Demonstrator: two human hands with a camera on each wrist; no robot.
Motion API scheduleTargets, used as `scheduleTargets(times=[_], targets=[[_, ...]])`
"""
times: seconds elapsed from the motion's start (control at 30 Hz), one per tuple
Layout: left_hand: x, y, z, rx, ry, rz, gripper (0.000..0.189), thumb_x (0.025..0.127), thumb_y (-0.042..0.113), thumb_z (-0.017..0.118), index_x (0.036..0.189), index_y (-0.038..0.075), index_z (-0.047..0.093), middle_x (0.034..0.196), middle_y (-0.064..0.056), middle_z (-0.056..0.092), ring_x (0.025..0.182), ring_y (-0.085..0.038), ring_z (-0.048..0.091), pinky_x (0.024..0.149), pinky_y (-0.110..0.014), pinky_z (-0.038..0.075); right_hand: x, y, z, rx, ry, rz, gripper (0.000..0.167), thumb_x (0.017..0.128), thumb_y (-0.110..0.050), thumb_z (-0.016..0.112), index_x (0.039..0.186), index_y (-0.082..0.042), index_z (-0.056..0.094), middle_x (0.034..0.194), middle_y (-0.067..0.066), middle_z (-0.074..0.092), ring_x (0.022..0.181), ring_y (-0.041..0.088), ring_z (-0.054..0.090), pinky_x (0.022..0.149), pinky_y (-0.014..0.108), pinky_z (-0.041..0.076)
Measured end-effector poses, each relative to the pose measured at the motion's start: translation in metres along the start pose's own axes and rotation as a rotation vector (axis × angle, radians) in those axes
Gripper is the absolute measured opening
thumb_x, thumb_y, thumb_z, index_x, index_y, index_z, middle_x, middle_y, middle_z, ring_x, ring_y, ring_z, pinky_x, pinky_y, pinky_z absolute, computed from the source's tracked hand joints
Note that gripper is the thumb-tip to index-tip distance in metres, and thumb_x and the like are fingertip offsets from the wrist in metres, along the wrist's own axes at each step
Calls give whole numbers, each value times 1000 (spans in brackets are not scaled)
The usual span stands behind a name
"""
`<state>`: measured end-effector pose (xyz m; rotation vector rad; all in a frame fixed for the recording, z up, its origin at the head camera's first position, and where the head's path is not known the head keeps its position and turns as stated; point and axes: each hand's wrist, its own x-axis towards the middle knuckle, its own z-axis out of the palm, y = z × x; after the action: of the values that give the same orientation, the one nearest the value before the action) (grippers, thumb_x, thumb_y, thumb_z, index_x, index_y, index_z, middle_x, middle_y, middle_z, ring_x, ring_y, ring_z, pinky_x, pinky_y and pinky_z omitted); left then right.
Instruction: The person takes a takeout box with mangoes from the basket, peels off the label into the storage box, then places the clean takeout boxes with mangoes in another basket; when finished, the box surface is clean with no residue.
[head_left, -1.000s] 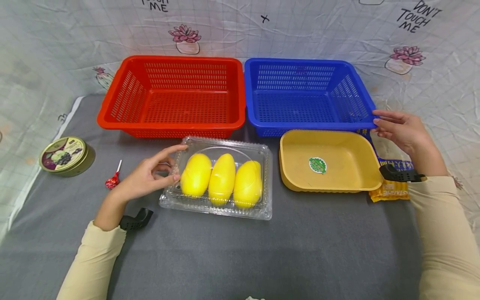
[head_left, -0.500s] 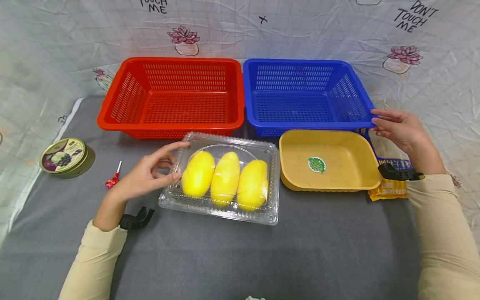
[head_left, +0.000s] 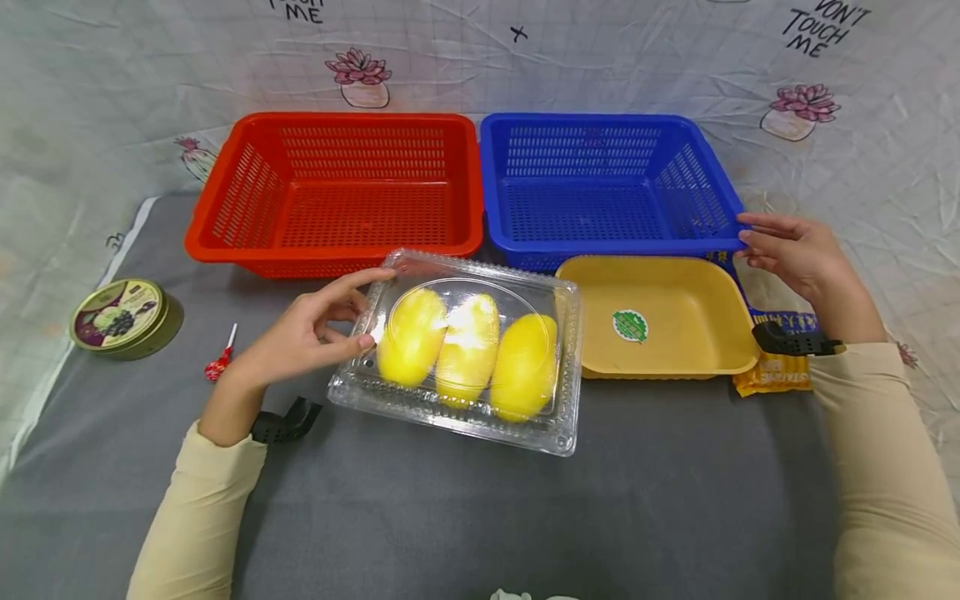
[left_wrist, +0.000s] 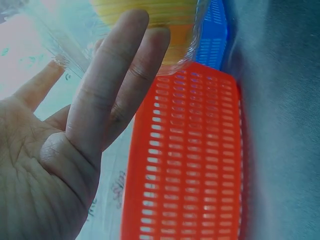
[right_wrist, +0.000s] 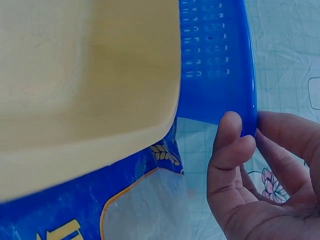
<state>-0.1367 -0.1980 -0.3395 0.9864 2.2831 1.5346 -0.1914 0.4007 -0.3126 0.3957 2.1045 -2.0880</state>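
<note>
My left hand point(head_left: 315, 329) grips the left side of a clear plastic clamshell box point(head_left: 360, 393). Three yellow mangoes point(head_left: 465, 350) lie inside the box. It is raised off the table and tilted, its right end overlapping the left edge of the yellow tub in the head view. In the left wrist view, fingers point(left_wrist: 95, 95) reach under the box point(left_wrist: 65, 50). At the right, my right hand point(head_left: 798, 258) pinches the near right corner of the blue basket point(head_left: 611, 247); the right wrist view shows thumb and fingers on either side of its rim point(right_wrist: 248, 75).
A red basket point(head_left: 337, 252) stands left of the blue one. The yellow tub point(head_left: 675, 325) with a green sticker sits before the blue basket, partly over a blue and orange food packet point(head_left: 776, 375). At left lie a round tin point(head_left: 123, 321) and a red lollipop point(head_left: 219, 364).
The box of mangoes has risen from the table, tilted more and shifted right with my left hand. My right hand has stayed at the blue basket's corner.
</note>
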Motion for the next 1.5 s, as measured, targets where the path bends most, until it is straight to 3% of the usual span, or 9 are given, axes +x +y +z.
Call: scheduleTargets(times=[0.3, 0.47, 0.77, 1.13, 1.5], targets=[[14, 6, 0, 36, 7, 45, 71, 85, 1, 69, 148, 15, 40, 108, -7, 55, 86, -15, 60, 64, -31, 59, 0, -1, 0, 14, 0, 3, 21, 90, -4, 65, 95, -21, 78, 80, 0, 71, 68, 13, 70, 60, 21, 55], [21, 10, 1, 10, 12, 60, 69, 86, 2, 68, 148, 14, 40, 103, -9, 55, 84, -16, 61, 64, -31, 59, -2, 1, -1, 64, -29, -17, 23, 92, -1, 62, 98, -17, 78, 80, 3, 71, 68, 15, 70, 61, 21, 55], [29, 15, 3, -19, 38, 46, 70, 86, 3, 68, 149, 17, 40, 101, -16, 55, 87, -18, 63, 66, -31, 59, -1, 3, -1, 120, -25, -13, 24, 91, 2, 62, 100, -14, 78, 86, 3, 71, 73, 15, 71, 65, 22, 57], [46, 18, 10, -48, 110, 55, 69, 86, 4, 68, 148, 20, 41, 108, -7, 55, 84, -21, 63, 63, -30, 59, -2, 3, -2, 141, -32, -15, 25, 91, 3, 61, 99, -14, 78, 86, 4, 70, 72, 16, 71, 63, 23, 57], [68, 22, 11, -36, 165, 37, 70, 85, 7, 67, 148, 24, 41, 107, -12, 58, 89, -21, 66, 66, -30, 59, -1, 4, -3, 122, -43, -12, 25, 92, -1, 61, 100, -17, 78, 86, 2, 71, 72, 17, 71, 63, 24, 57]])
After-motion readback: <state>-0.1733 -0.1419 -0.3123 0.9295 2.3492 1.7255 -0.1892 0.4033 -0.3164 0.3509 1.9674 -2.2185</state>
